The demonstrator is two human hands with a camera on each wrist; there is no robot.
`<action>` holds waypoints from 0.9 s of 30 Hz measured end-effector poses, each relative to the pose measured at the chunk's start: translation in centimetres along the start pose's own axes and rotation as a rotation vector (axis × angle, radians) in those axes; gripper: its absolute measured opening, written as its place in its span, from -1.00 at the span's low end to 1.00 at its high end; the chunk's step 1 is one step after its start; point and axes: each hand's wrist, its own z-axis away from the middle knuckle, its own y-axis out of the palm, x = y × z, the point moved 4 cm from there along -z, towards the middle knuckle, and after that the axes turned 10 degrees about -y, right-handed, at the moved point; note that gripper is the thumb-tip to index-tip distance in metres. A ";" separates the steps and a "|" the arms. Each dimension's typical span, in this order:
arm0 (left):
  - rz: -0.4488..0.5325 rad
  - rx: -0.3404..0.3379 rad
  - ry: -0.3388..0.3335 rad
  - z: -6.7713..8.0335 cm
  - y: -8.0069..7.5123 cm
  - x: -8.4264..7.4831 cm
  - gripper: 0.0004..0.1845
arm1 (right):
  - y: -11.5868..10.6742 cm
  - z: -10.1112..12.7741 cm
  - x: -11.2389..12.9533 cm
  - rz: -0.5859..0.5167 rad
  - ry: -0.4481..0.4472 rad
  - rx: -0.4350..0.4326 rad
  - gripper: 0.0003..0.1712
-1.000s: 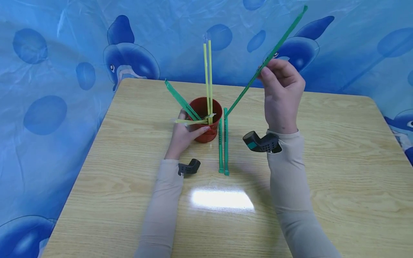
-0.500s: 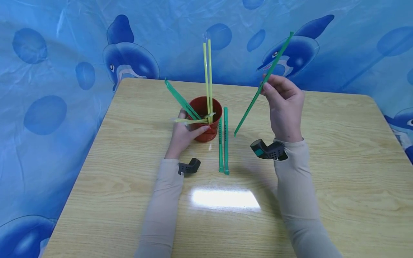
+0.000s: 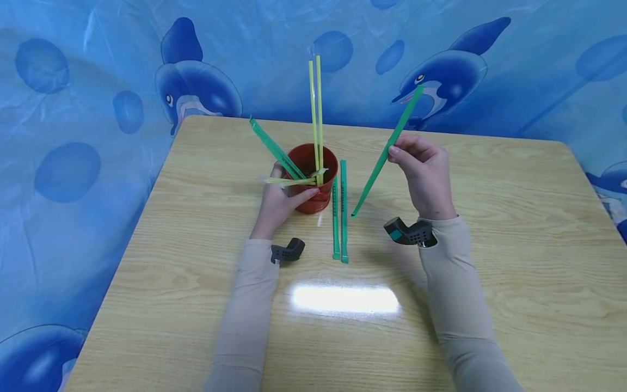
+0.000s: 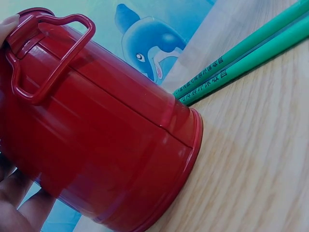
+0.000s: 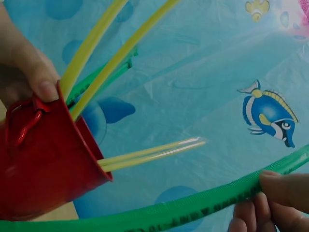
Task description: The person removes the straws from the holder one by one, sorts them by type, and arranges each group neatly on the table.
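A red metal bucket (image 3: 315, 204) with a wire side handle (image 4: 54, 77) stands on the table, gripped by my left hand (image 3: 278, 209), its thumb by the rim. Two tall yellow straws (image 3: 320, 114) in clear film rise from it. More yellow straws (image 3: 294, 181) and green-wrapped straws (image 3: 271, 144) lean out to the left. My right hand (image 3: 425, 174) pinches another green-wrapped straw (image 3: 377, 169) between thumb and fingers, slanted, to the right of the bucket. In the right wrist view, dark print shows along this green wrapper (image 5: 193, 212).
Two green-wrapped straws (image 3: 344, 212) lie side by side on the wooden table (image 3: 171, 261), just right of the bucket. Behind the table hangs a blue sheet (image 3: 274, 71) printed with dolphins.
My right hand has come down and slightly right with the green straw, whose lower end has swung away from the straws on the table. My left hand stays on the bucket.
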 end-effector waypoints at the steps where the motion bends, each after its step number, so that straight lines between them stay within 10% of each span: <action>1: -0.003 0.000 0.001 0.0 0.0 0.0 -0.22 | -0.1 0.0 -0.1 0.015 0.007 0.009 -0.94; 12: -0.004 -0.012 0.027 -1.1 -0.6 2.3 -0.19 | -1.3 0.5 -3.3 0.112 0.250 0.166 -0.90; 27: -0.041 -0.013 -0.011 0.1 0.0 -0.3 -0.20 | -3.2 1.3 -9.5 0.224 0.522 0.123 -0.95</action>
